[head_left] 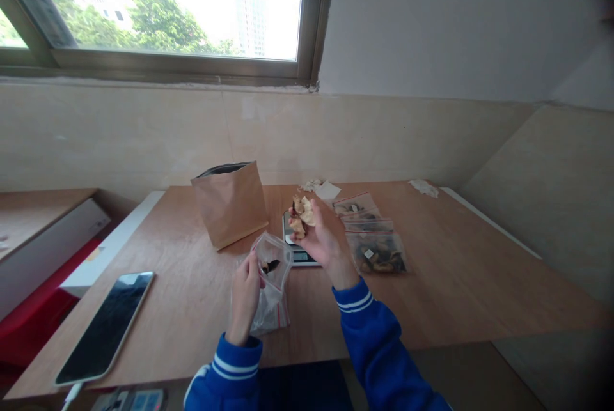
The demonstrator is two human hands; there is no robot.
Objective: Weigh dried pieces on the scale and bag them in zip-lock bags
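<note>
A: Plywood, pale brown, makes up the table (446, 283) we are working at, and it runs from the wall out to our sleeves at the near edge.

B: Largest on it is the kraft paper bag (231, 203), upright with its mouth open, near the far edge and left of the middle.

A: Then the phone (106, 326), screen dark, lying flat by the near left corner.

B: Right of the middle we have a row of filled bags (371, 232), clear ones with dark pieces inside, laid overlapping one another from the far edge toward us.

A: The scale (300, 251) sits just left of that row, partly hidden behind our right hand (321, 238).

B: Our left hand (245, 293) is above the near part of the table, fingers curled and pinching the rim of a clear zip bag (272, 270) so its mouth stays open. A small dark piece lies inside it, and the bag's bottom rests on the table.

A: Our right hand is raised over the scale, palm up, fingers bent around a clump of dried slices (302, 214), tan and pale. They sit in the fingertips, above and right of the open bag, apart from it.

B: Smallest are the white paper scraps (322, 188) at the far edge, and another scrap (424, 188) toward the far right corner.
</note>
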